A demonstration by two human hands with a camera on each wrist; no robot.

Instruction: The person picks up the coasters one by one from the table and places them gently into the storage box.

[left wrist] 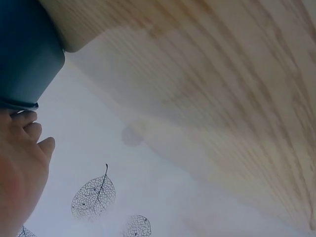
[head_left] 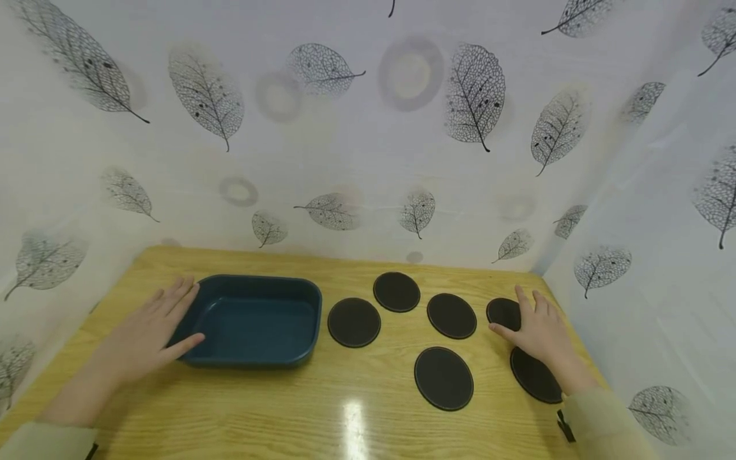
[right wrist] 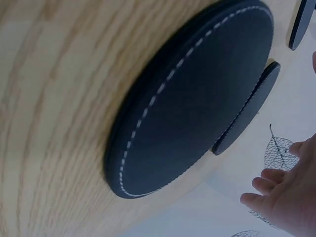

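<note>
A dark blue rectangular baking dish (head_left: pixel 259 332) sits on the left part of the table. Beside its left rim is my left hand (head_left: pixel 146 332), fingers extended and thumb reaching over the near corner. In the left wrist view the fingertips (left wrist: pixel 32 117) meet the dish's edge; whether they press on it I cannot tell. My right hand (head_left: pixel 543 332), fingers spread, hovers over two round black coasters at the right: a farther coaster (head_left: pixel 501 312) and a nearer coaster (head_left: pixel 531 377), each partly covered. White stitching edges the big coaster (right wrist: pixel 192 108) in the right wrist view. Nothing is in that hand.
More black coasters lie flat between dish and right hand: a left one (head_left: pixel 354 322), a back one (head_left: pixel 397 292), a middle one (head_left: pixel 452 315) and a front one (head_left: pixel 444 378). The wooden table (head_left: pixel 276 409) meets a leaf-patterned white curtain (head_left: pixel 356 160) behind and at both sides.
</note>
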